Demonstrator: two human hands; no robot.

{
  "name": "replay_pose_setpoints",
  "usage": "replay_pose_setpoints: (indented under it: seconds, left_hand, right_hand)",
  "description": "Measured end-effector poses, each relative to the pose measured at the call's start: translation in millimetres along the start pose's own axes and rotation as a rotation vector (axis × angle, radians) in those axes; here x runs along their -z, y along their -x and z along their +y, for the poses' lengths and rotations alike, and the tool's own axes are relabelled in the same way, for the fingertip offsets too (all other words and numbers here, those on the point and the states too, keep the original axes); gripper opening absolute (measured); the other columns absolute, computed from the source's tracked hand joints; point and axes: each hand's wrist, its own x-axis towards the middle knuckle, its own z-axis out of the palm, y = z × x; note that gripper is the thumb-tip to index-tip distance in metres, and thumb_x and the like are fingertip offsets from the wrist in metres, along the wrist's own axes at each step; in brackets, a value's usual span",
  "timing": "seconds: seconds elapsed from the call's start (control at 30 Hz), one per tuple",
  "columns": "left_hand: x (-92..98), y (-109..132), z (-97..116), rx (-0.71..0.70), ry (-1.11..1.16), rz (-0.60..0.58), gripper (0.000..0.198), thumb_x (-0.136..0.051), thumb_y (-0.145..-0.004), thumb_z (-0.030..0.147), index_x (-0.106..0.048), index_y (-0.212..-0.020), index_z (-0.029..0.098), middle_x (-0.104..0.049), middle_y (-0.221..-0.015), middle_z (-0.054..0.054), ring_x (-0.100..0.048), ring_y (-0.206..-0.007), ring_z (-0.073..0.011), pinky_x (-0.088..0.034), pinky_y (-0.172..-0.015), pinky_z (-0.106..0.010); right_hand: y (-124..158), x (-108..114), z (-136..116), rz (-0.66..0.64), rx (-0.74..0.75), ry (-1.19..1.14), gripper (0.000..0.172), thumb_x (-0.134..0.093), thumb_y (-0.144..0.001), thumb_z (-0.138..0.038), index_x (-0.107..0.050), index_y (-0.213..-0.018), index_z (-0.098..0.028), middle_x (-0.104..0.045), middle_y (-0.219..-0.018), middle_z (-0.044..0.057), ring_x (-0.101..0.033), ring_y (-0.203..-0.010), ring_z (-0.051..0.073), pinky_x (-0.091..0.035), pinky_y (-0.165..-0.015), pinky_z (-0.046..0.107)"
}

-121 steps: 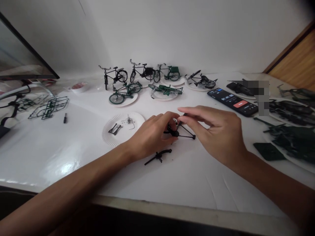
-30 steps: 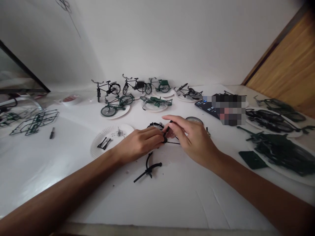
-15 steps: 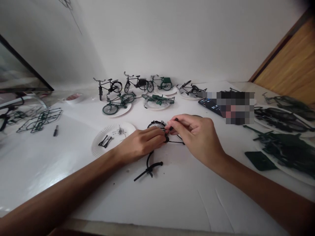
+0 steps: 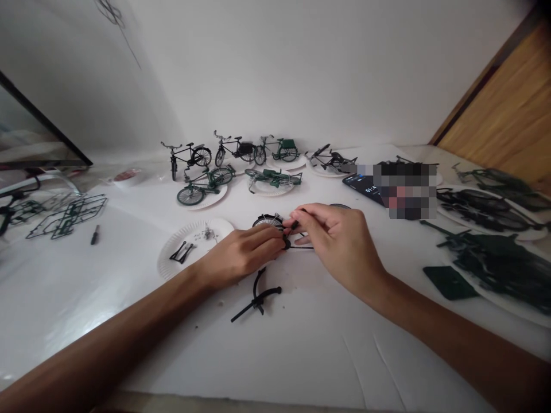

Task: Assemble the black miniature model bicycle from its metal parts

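At the middle of the table, my left hand closes on a small black model bicycle frame, which its fingers partly cover. A spoked black wheel shows just behind those fingers. My right hand pinches a small black-handled screwdriver, slanted down toward the frame by my left fingertips; its tip is hard to make out. Nearer to me lies a curved black fork-and-fender piece with a straight rod, close below my left hand.
A paper plate with small parts lies left of my hands. Finished model bicycles stand along the wall. Another screwdriver and green part frames are at left. A phone and plates of green and black parts are right.
The view has shifted slightly, so everything sits a little further left. My right hand's screwdriver has tilted lower, while my left hand keeps its hold.
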Motion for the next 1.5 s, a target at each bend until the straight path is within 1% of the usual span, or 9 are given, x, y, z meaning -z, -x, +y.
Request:
replay_pose_setpoints:
  seconds: [0.37,0.53,0.63,0.7,0.83,0.93,1.13,1.33,1.5]
  left_hand:
    - [1.7,1,1,-0.027,-0.049,-0.055,0.014,-0.05,-0.098,0.005,-0.058,-0.109,0.007,-0.067,-0.109,-0.02,-0.064,-0.109,-0.0284,-0.057,-0.084,-0.037]
    - [6.2,-1,3,0.029,-0.09,-0.005,0.013,-0.056,-0.096,0.008,-0.06,-0.108,0.01,-0.069,-0.106,-0.015,-0.066,-0.099,-0.0246,-0.056,-0.076,-0.035]
    - [9.6,-3,4,0.239,0.01,0.208,0.012,-0.068,-0.092,0.014,-0.066,-0.103,0.015,-0.071,-0.099,-0.007,-0.068,-0.091,-0.0188,-0.057,-0.076,-0.03]
    - [12.6,-4,4,0.502,0.18,0.44,0.011,-0.075,-0.087,0.021,-0.069,-0.096,0.017,-0.072,-0.094,-0.005,-0.069,-0.087,-0.0164,-0.058,-0.077,-0.027]
    - [19.6,-6,-4,0.974,0.724,0.792,0.022,-0.086,-0.075,0.026,-0.071,-0.085,0.014,-0.07,-0.084,-0.002,-0.066,-0.077,-0.0125,-0.058,-0.068,-0.021]
    - [20.5,-7,-8,1.057,1.089,0.877,0.027,-0.088,-0.071,0.026,-0.069,-0.084,0.013,-0.068,-0.083,0.0,-0.064,-0.075,-0.0098,-0.058,-0.069,-0.021]
    - [9.5,-11,4,0.979,1.282,0.741,0.026,-0.086,-0.075,0.032,-0.07,-0.089,0.016,-0.071,-0.087,-0.001,-0.067,-0.08,-0.0113,-0.059,-0.077,-0.027]
    - [14.0,-9,8,0.941,1.261,0.536,0.023,-0.083,-0.079,0.03,-0.074,-0.092,0.015,-0.076,-0.085,-0.005,-0.071,-0.082,-0.0162,-0.059,-0.084,-0.034]
    - [15.6,-9,10,0.885,1.091,0.423,0.018,-0.084,-0.078,0.027,-0.076,-0.082,0.011,-0.076,-0.083,-0.008,-0.07,-0.079,-0.0183,-0.057,-0.078,-0.029]
  right_hand:
    - [1,-8,2,0.087,0.022,0.022,0.03,-0.064,-0.094,-0.041,-0.074,-0.08,-0.016,-0.07,-0.066,0.002,-0.065,-0.062,0.016,-0.046,-0.054,0.024]
    - [-4,9,-4,0.147,0.157,-0.135,0.021,-0.062,-0.096,-0.034,-0.07,-0.086,-0.018,-0.073,-0.077,0.002,-0.068,-0.069,0.014,-0.053,-0.063,0.025]
    - [-8,25,7,0.189,0.14,-0.089,0.024,-0.056,-0.099,-0.038,-0.066,-0.09,-0.019,-0.067,-0.072,-0.001,-0.06,-0.057,0.011,-0.049,-0.056,0.024]
    - [-10,29,20,0.059,0.044,0.1,0.023,-0.054,-0.099,-0.04,-0.067,-0.096,-0.021,-0.063,-0.071,-0.001,-0.057,-0.057,0.012,-0.047,-0.056,0.026]
    - [-9,22,36,-0.068,0.042,0.16,0.022,-0.066,-0.091,-0.03,-0.069,-0.111,-0.021,-0.069,-0.102,0.007,-0.065,-0.081,0.019,-0.052,-0.075,0.035]
    - [-6,15,27,-0.058,0.068,0.138,0.03,-0.058,-0.096,-0.035,-0.062,-0.123,-0.022,-0.064,-0.124,0.01,-0.063,-0.104,0.024,-0.05,-0.092,0.042]
    - [0,7,13,-0.207,-0.226,-0.412,0.039,-0.066,-0.09,-0.05,-0.061,-0.116,-0.021,-0.07,-0.107,0.007,-0.067,-0.1,0.023,-0.053,-0.09,0.039]
    - [0,11,18,-0.205,-0.3,-0.536,0.035,-0.066,-0.09,-0.052,-0.06,-0.096,-0.018,-0.064,-0.091,0.002,-0.062,-0.081,0.015,-0.05,-0.07,0.027]
    - [1,12,17,-0.318,-0.348,-0.622,0.037,-0.065,-0.09,-0.054,-0.057,-0.092,-0.018,-0.057,-0.078,-0.001,-0.055,-0.067,0.012,-0.044,-0.056,0.023]
